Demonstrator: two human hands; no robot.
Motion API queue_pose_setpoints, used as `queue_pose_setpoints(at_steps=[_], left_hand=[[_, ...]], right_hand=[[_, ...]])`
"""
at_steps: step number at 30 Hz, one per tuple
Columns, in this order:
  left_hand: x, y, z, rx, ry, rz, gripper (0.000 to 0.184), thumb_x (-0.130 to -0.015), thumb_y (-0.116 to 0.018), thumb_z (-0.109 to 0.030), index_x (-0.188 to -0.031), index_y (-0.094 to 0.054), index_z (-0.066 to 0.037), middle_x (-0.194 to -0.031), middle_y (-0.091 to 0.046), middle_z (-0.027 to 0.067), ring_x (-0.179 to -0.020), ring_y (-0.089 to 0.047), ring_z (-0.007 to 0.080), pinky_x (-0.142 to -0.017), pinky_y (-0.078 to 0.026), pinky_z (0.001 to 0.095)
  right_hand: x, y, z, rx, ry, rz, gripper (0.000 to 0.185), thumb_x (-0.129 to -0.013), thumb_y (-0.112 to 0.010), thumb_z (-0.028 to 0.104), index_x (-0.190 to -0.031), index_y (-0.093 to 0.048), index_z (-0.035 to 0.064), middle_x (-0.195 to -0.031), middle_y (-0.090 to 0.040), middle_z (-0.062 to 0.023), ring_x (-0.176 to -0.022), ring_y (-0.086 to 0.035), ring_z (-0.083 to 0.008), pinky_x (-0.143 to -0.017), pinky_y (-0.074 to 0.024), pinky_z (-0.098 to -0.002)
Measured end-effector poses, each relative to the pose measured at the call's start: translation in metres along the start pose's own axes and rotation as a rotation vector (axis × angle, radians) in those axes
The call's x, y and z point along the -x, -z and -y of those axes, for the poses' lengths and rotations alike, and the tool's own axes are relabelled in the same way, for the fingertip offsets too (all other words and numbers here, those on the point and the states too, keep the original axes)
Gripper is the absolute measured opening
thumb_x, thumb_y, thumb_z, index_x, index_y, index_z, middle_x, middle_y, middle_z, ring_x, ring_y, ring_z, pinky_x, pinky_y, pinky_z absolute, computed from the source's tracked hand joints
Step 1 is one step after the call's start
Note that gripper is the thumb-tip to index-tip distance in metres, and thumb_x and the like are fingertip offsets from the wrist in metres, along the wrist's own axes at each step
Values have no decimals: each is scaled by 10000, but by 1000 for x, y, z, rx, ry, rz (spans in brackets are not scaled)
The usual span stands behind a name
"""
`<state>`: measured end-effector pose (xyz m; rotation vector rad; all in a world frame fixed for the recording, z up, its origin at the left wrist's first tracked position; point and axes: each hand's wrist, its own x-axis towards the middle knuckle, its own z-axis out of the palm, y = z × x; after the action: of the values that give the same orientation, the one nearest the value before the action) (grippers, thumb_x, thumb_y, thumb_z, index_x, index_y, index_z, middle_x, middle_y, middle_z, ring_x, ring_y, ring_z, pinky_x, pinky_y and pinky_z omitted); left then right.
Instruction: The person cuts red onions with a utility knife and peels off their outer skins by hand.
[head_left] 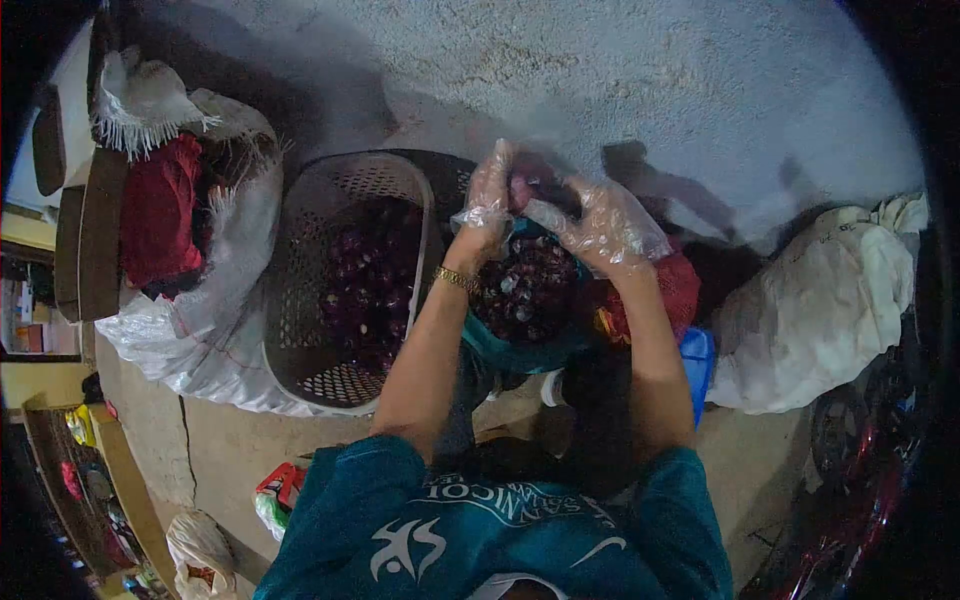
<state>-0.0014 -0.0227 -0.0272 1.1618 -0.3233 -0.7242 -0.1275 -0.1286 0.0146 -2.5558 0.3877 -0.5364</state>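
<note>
My left hand [488, 190], in a clear plastic glove, is closed on a small reddish-purple bulb, which looks like a red onion [520, 190]. My right hand [608, 222], gloved the same way, is close beside it, thumb and fingers apart and the thumb reaching toward the onion. Behind the onion is a blurred dark reddish shape I cannot make out. Below both hands stands a teal tub [500, 352] heaped with dark purple onions or their skins [525, 290]. A gold watch [457, 280] is on my left wrist.
A grey plastic basket [290, 345] of dark red onions [365, 270] stands left of the tub. Beyond it is a white woven sack [240, 250] with red mesh. To the right are a red mesh bag [672, 295], a blue object [698, 365] and a pale sack [815, 310]. A rough wall [560, 60] rises ahead.
</note>
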Motion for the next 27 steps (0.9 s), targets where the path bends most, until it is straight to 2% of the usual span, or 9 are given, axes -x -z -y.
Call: queue_pose_setpoints(at_steps=[8, 11, 13, 15, 17, 19, 21, 24, 27], left_hand=[[-2, 0, 2, -86, -70, -6, 571, -935, -392, -552, -872, -623, -34, -716, -537, 7, -626, -438, 97, -591, -387, 262], [0, 1, 0, -190, -202, 74, 584, -939, -380, -550, -872, -633, -28, -732, -552, 18, -670, -459, 97, -613, -393, 260], [-1, 2, 3, -141, -120, 60, 583, -939, -385, -545, -888, -634, -20, -732, -551, 21, -681, -474, 94, -614, -391, 258], [-3, -1, 4, -119, -116, 35, 587, -936, -389, -549, -887, -635, -19, -725, -547, 15, -660, -464, 89, -593, -381, 254], [-2, -1, 2, -97, -112, 10, 591, -933, -393, -554, -886, -635, -17, -717, -544, 9, -638, -454, 84, -572, -371, 250], [9, -2, -14, -74, 79, 5, 596, -928, -396, -563, -892, -640, -21, -691, -535, -5, -577, -423, 77, -516, -343, 242], [3, 2, -9, -77, 73, 0, 593, -928, -396, -566, -886, -641, -27, -675, -523, -13, -553, -411, 74, -495, -332, 240], [0, 2, -5, -85, 34, -17, 583, -929, -396, -565, -870, -639, -38, -660, -504, -26, -521, -394, 70, -472, -323, 238], [3, -2, -10, -90, 35, -26, 576, -933, -390, -561, -857, -632, -43, -665, -498, -32, -520, -392, 69, -478, -336, 234]], right_hand=[[6, -16, -22, 136, 8, -29, 438, -762, -666, 436, -992, -672, 63, -836, -652, -217, -788, -626, -390, -681, -499, -456], [9, -15, -23, 142, 81, -49, 399, -771, -644, 393, -964, -664, 45, -794, -635, -229, -749, -609, -408, -656, -480, -469], [8, -11, -20, 121, 125, -87, 377, -771, -628, 360, -945, -652, 26, -754, -617, -244, -717, -592, -430, -638, -463, -482], [3, -8, -18, 89, 25, 86, 361, -768, -640, 357, -921, -651, 30, -745, -614, -235, -705, -594, -416, -619, -466, -464], [2, 0, -15, 37, 67, 132, 354, -771, -645, 349, -929, -652, 32, -748, -615, -234, -705, -600, -406, -617, -466, -461], [4, 1, -14, -16, 110, 178, 347, -774, -649, 341, -936, -653, 34, -751, -616, -234, -706, -605, -396, -616, -466, -458], [7, -2, -16, 59, 232, 65, 381, -777, -673, 370, -932, -653, 23, -745, -621, -228, -679, -612, -381, -617, -471, -444], [4, -2, -11, -47, 71, 57, 449, -760, -703, 409, -952, -651, 7, -810, -636, -230, -751, -615, -380, -687, -472, -444], [3, -6, -7, -79, 145, -117, 533, -761, -674, 506, -889, -657, -11, -772, -641, -229, -760, -623, -411, -673, -485, -455]])
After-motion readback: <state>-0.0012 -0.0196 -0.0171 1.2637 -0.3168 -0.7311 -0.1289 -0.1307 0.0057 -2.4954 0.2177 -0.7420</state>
